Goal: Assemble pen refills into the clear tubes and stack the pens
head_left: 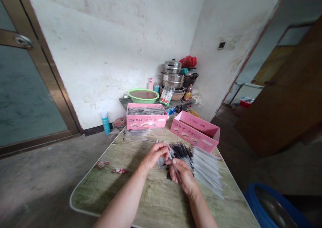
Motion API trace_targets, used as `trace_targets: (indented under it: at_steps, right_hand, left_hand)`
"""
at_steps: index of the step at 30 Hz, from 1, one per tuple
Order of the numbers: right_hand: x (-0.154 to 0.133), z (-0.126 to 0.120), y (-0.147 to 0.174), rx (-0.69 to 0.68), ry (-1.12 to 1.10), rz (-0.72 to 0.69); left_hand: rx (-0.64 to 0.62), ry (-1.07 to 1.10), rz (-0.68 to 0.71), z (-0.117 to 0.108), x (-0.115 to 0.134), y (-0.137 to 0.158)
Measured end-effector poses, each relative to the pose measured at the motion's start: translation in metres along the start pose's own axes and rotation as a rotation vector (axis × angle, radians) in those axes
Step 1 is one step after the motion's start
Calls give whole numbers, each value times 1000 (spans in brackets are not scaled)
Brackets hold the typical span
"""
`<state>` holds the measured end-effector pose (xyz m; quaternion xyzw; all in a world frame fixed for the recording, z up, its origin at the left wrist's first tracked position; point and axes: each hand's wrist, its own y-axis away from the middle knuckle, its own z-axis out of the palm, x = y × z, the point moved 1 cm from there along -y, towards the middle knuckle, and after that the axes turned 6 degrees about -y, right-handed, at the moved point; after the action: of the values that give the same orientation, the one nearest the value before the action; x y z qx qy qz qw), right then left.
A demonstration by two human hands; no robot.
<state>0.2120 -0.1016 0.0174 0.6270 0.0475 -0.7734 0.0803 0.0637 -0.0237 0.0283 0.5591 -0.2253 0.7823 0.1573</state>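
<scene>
Over the middle of the table, my left hand (154, 154) pinches the upper end of a slim translucent pen (176, 172). My right hand (185, 177) is closed around the lower part of the same pen, which slants between the two hands. Just beyond my fingers is a pile of black pen caps (182, 152), partly hidden by the hands. To the right of it, many clear pen barrels (207, 171) lie side by side in a slanting row. A few finished-looking pens (136, 134) rest at the far left, in front of a pink box.
A pink box (147, 122) full of pens stands at the table's (108, 184) far edge. Another open pink box (196, 135) sits right of it. Behind are a green basin (143, 100) and stacked steel pots (173, 78). A blue tub (276, 208) is at lower right.
</scene>
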Motion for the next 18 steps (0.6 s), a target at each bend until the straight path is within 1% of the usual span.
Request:
trace_targets:
  at_steps: [3, 5, 7, 8, 10, 14, 16, 18]
  right_hand:
    - [1, -2, 3, -59, -74, 41]
    - [1, -2, 3, -51, -70, 27]
    - [1, -1, 2, -9, 2, -16]
    - [1, 0, 1, 19, 74, -54]
    - [1, 1, 0, 88, 296, -173]
    - [4, 4, -1, 300, 924, -447]
    - [7, 6, 0, 384, 1192, -521]
    - [9, 8, 1, 428, 1366, -575]
  left_hand:
    - [-56, -12, 1, 4, 3, 2]
    - [-66, -17, 1, 5, 3, 2]
    - [-37, -21, 8, 5, 2, 1]
    - [-7, -23, 9, 5, 0, 1]
    - [64, -29, -3, 3, -4, -1]
    - [181, -36, -47, 1, -14, -4]
    - [223, -40, -67, 0, -17, -5]
    - [254, -46, -84, 0, -19, -6]
